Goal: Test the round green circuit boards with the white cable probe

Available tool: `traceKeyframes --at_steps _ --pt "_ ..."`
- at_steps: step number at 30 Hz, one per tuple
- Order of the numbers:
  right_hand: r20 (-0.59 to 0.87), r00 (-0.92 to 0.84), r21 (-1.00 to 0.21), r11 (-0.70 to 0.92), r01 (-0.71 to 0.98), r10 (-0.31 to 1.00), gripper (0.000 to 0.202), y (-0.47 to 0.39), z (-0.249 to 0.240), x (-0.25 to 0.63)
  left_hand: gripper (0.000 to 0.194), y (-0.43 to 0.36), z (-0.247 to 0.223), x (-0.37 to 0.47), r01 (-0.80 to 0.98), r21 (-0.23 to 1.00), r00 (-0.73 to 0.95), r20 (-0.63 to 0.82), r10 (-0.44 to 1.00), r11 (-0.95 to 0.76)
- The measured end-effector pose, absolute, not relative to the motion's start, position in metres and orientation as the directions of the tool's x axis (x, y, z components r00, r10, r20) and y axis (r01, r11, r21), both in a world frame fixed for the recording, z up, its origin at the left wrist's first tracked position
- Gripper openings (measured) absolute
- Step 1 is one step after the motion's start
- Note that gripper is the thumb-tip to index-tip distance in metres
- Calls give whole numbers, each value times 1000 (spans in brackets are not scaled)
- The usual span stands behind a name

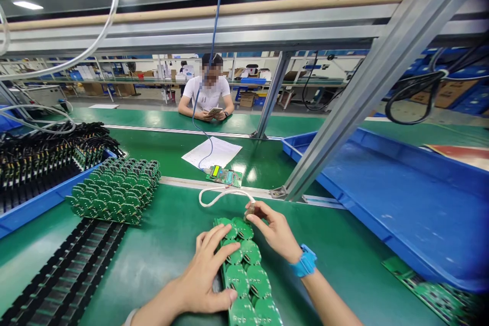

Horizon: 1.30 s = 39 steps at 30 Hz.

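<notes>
A panel of round green circuit boards (258, 281) lies on the green bench in front of me. My left hand (204, 272) rests on its left side, fingers stretched over the upper boards and thumb on a lower one. At the panel's far end my right hand (273, 226) pinches a small brownish connector (249, 210), touching or very close to the top right board; the contact itself is hidden. From that connector a white cable (214, 198) loops back toward a small programmer board (223, 175) with a lit yellow display.
Stacked round boards (114, 188) and a black slotted rack (64, 270) stand left, beside a blue tray of black-wired boards (46, 206). An empty-bottomed blue tray (412, 198) lies right, near green boards (431, 285). Paper (212, 152) and metal posts are ahead; a person (206, 89) sits opposite.
</notes>
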State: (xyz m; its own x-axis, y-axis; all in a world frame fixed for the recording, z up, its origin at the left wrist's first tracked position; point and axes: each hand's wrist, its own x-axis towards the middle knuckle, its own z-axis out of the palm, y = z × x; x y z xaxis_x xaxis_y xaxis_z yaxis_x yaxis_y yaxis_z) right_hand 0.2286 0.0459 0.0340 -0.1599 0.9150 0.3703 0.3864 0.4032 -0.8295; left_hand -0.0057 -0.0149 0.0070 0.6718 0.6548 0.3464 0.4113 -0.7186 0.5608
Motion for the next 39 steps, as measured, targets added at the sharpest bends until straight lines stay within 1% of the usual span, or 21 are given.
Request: traceKeyframes --at_steps 4,9,17,31,39 --pt "366 -167 -836 402 372 915 19 46 33 229 69 -15 6 -6 422 552 674 339 656 -719" --pt "364 -180 -841 406 358 914 19 47 32 229 68 -15 4 -7 425 532 662 369 653 -732" --pt "376 -185 -839 418 348 908 18 47 31 228 67 -15 4 -7 411 546 647 389 656 -730" --pt "361 -196 -849 408 336 912 17 49 27 229 68 -15 5 -8 420 519 669 377 640 -745" --pt "369 -201 -847 417 330 908 16 49 26 229 68 -15 3 -8 420 524 664 380 644 -742"
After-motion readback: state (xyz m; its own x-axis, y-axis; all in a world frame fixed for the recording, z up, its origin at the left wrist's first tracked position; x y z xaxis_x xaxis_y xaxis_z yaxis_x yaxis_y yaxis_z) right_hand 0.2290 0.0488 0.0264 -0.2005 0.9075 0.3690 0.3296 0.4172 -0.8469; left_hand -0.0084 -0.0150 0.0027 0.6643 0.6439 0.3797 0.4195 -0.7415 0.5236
